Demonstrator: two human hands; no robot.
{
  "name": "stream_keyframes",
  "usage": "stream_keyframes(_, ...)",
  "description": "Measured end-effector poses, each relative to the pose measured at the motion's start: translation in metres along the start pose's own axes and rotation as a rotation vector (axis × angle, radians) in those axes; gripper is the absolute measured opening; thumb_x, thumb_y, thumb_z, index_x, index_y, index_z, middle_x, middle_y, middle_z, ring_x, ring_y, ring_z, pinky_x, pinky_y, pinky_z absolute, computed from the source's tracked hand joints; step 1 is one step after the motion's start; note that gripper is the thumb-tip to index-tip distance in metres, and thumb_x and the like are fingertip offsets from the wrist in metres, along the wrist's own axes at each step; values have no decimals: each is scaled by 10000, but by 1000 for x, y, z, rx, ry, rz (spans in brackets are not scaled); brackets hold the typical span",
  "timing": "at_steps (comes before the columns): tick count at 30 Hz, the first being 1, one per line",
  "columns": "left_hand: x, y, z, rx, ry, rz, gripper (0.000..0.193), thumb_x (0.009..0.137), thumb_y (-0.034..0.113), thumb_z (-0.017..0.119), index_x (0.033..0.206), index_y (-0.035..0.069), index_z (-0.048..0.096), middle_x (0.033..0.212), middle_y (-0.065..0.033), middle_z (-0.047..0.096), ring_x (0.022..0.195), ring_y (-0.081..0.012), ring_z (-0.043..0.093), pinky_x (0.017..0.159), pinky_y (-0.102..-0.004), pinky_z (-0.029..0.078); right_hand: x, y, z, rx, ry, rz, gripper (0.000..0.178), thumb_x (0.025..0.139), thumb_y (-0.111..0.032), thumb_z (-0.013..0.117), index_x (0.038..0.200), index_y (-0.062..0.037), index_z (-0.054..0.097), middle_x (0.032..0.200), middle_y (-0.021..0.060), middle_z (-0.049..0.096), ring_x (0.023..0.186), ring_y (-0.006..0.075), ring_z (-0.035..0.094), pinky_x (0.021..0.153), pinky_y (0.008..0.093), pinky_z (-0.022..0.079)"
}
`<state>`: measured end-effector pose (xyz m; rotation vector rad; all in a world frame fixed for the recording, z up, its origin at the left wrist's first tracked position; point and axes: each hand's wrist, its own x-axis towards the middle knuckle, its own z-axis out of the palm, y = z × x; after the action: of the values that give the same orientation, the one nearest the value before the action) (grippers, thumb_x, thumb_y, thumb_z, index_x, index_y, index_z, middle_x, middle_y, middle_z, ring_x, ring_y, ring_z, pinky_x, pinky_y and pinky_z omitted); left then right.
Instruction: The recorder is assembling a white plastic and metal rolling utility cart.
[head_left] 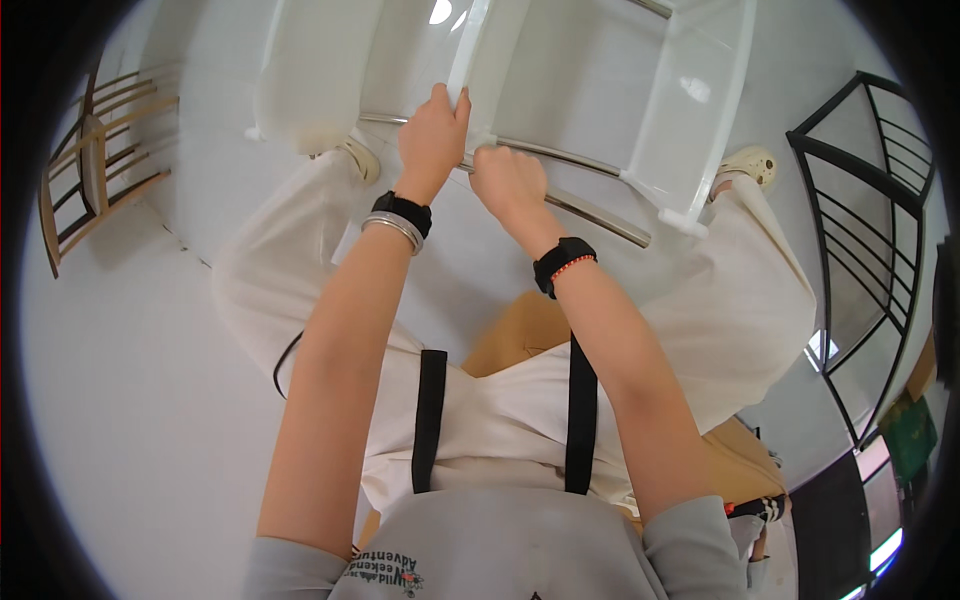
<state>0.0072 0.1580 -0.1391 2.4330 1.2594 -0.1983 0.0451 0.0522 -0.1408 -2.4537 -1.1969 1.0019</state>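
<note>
A white plastic shelf rack (690, 90) with shiny metal tubes lies on the floor between my feet. My left hand (430, 145) is closed on the edge of its middle white panel (470, 50), thumb pointing up along it. Just right of it, my right hand (510, 185) wraps round a metal tube (600, 218), whose bare end sticks out to the lower right. The tube's other end is hidden near my hands, so I cannot tell whether it sits in the panel. Behind it, another metal tube (560, 155) runs across to the right panel.
A wooden rack (95, 160) stands on the far left. On the right is a black metal frame with bars (865, 210). Below me shows a tan seat (515, 335). My shoes (750, 168) flank the shelf rack on the pale floor (130, 400).
</note>
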Motion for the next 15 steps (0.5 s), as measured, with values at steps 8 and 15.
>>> stream_keyframes(8,-1,0,1,-2,27,-7,346,877,375,411,798,43,463,645,-168,589,622,-356,577,567,-445,446,-3,3,19,-39,224,-76,44,655,-75,570,633,-37,570,615,146,602,566,264,616,494,338,482)
stream_keyframes(15,-2,0,1,-48,81,66,334,866,371,431,791,48,466,613,-147,578,583,-337,568,511,-423,443,1,1,26,-179,398,-142,100,635,-110,616,614,-49,539,555,122,583,512,249,605,454,324,472)
